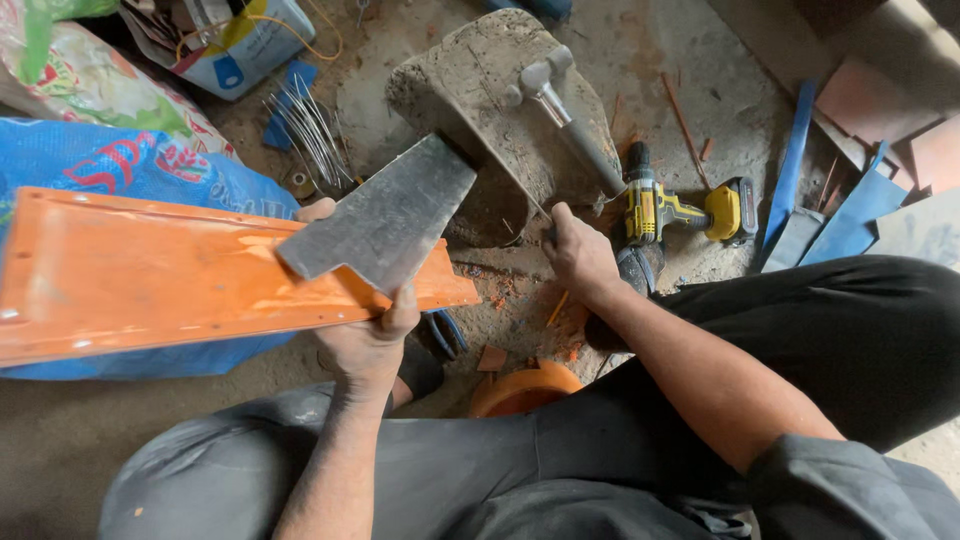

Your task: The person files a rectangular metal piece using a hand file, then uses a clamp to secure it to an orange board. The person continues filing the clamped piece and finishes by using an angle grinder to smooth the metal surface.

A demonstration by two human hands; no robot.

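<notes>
Two hands work at the frame centre: the left hand (372, 335) grips a grey pointed metal plate (385, 222) against a long orange metal panel (150, 275), thumb on top. The plate may slip, since one hand pinches both. The right hand (578, 252) is closed around something small, hidden, beside a yellow cordless drill (680, 210).

An orange panel (150, 275), glossy with pale scuffs, is seen at the left of the frame. A dull grey metal plate (385, 220) is laid over it at centre. A yellow-and-black drill (680, 210) is shown right of centre. Blue strips (800, 190) are seen at right, a blue woven sack (110, 160) with red print at upper left.
</notes>
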